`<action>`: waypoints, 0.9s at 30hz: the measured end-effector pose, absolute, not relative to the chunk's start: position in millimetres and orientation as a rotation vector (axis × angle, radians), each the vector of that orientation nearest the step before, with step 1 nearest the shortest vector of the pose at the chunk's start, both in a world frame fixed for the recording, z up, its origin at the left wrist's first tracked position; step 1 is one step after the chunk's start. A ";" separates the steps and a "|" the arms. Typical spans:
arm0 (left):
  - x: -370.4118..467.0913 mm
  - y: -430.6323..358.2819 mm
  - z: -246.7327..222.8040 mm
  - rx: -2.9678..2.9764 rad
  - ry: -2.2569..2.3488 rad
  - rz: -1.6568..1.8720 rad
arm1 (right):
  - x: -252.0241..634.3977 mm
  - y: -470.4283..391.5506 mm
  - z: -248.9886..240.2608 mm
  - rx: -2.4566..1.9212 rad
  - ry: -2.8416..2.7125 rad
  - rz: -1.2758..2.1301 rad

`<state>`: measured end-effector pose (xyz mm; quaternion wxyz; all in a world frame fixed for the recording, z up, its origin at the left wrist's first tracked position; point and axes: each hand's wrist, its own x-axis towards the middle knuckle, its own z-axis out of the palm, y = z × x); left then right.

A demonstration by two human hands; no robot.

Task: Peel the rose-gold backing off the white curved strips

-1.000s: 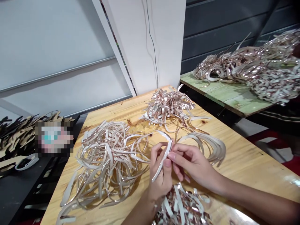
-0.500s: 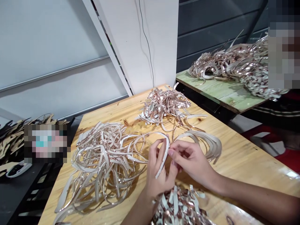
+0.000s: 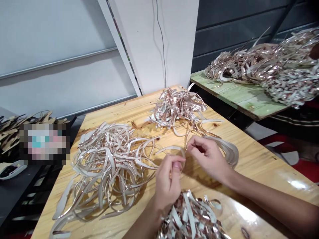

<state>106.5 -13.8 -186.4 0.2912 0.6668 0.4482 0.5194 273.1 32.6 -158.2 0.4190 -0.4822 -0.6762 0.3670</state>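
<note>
My left hand (image 3: pixel 169 176) is closed, thumb against forefinger, on a thin curved strip (image 3: pixel 174 147) that arcs above it. Just right of it, my right hand (image 3: pixel 206 154) has its fingers curled together; what they pinch is too small to make out. A bundle of pale curved strips (image 3: pixel 230 152) lies behind my right hand. On the left of the wooden table (image 3: pixel 264 172) spreads a large tangle of white and copper strips (image 3: pixel 109 166). Short shiny pieces (image 3: pixel 191 219) are heaped near my wrists at the bottom.
A smaller copper heap (image 3: pixel 176 106) sits at the table's far end. At the right, a green table (image 3: pixel 244 99) bears a big pile of shiny strips (image 3: pixel 271 66). Brown scraps (image 3: pixel 10 132) lie at the far left. A white wall (image 3: pixel 139 39) stands behind.
My hands have moved apart, the right up and the left down. The white strip that lay across my left fingers has shifted above that hand. The view has turned slightly.
</note>
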 end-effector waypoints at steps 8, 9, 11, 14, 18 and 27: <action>109.4 -10.2 -189.3 1.220 1.229 1.514 | 272.3 37.3 -177.8 -1.367 -2.334 0.442; 109.5 -10.2 -189.5 1.232 1.205 1.483 | 273.0 38.4 -180.8 -1.395 -2.341 0.446; 109.3 -9.8 -190.2 1.276 1.190 1.404 | 275.1 41.8 -185.4 -1.451 -2.317 0.463; 108.5 -7.4 -192.4 1.340 1.238 1.295 | 278.5 47.5 -189.0 -1.460 -2.318 0.484; 107.9 -4.9 -194.5 1.355 1.290 1.274 | 280.5 50.5 -186.1 -1.368 -2.270 0.366; 105.8 -8.7 -183.8 1.304 1.139 1.396 | 271.2 17.8 -164.1 -0.823 -2.152 0.222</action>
